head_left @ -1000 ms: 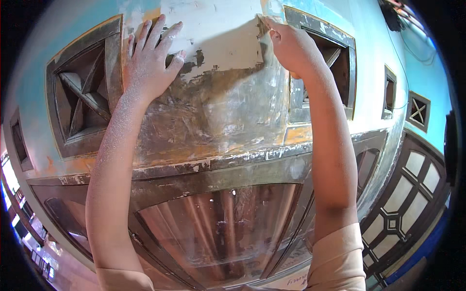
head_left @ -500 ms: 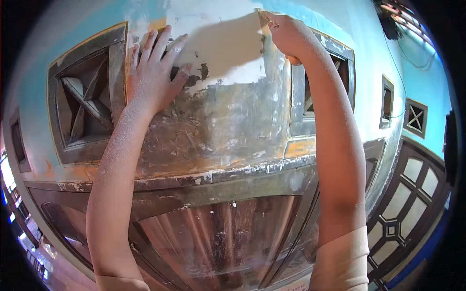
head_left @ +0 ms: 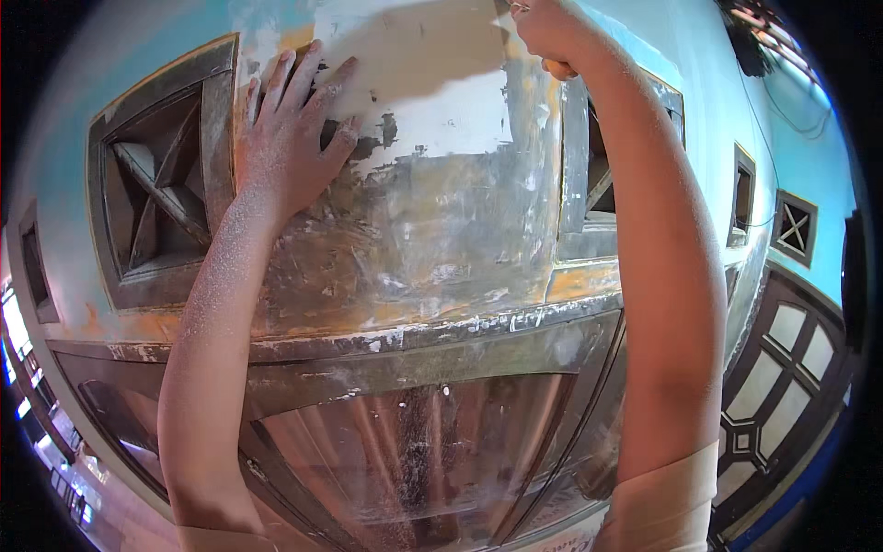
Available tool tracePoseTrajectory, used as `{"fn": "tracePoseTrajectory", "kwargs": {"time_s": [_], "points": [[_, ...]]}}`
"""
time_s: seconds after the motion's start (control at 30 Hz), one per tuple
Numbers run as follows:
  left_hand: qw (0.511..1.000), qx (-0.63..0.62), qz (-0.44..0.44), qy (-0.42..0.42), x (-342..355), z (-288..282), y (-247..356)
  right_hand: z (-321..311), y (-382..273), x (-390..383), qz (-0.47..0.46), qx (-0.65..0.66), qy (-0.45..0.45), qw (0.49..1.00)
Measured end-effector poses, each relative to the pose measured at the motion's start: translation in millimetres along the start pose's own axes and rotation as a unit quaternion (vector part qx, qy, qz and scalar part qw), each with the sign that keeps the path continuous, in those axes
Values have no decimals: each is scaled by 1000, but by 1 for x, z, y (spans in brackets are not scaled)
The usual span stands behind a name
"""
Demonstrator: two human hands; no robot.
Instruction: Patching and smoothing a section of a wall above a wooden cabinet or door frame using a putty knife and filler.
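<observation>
High on the wall ahead, a pale scraped patch (head_left: 441, 124) with ragged edges sits above brown, worn paintwork (head_left: 414, 239). My left hand (head_left: 292, 138) lies flat against the wall at the patch's left edge, its fingers spread and dusted white. Near the top edge of the picture, right of the patch, my right hand (head_left: 556, 37) is closed in a fist. Whatever it grips is mostly hidden; only a small orange-brown bit shows under the fist. White powder covers my left forearm, and a shadow falls across the upper patch.
Dark wooden vent frames with crossed slats flank the patch, a left vent (head_left: 161, 179) and a right vent (head_left: 589, 166). Below runs a chipped ledge (head_left: 395, 339) over a glazed panel (head_left: 405, 442). A panelled door (head_left: 782, 368) stands at far right, with hanging cables above.
My right hand has moved up and slightly right, partly reaching the picture's top edge. The shadow on the patch has shifted upward. My left hand stays in place on the wall.
</observation>
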State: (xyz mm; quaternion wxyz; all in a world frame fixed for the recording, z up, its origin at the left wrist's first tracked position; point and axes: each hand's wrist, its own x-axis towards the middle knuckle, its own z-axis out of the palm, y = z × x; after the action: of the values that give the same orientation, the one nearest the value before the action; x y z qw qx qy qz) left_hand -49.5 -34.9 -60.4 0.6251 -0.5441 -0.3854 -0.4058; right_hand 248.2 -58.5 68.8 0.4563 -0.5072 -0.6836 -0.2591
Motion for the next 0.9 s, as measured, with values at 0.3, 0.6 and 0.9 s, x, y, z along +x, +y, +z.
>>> {"fn": "tracePoseTrajectory", "kwargs": {"time_s": [0.3, 0.6, 0.9], "points": [[1000, 4, -9, -21, -5, 1, -1, 22, 23, -68, -36, 122, 30, 991], [1000, -14, -14, -9, -4, 4, 2, 62, 40, -155, -25, 43, 25, 998], [1000, -14, -10, 2, -6, 5, 1, 106, 41, -232, 6, 67, 11, 998]]}}
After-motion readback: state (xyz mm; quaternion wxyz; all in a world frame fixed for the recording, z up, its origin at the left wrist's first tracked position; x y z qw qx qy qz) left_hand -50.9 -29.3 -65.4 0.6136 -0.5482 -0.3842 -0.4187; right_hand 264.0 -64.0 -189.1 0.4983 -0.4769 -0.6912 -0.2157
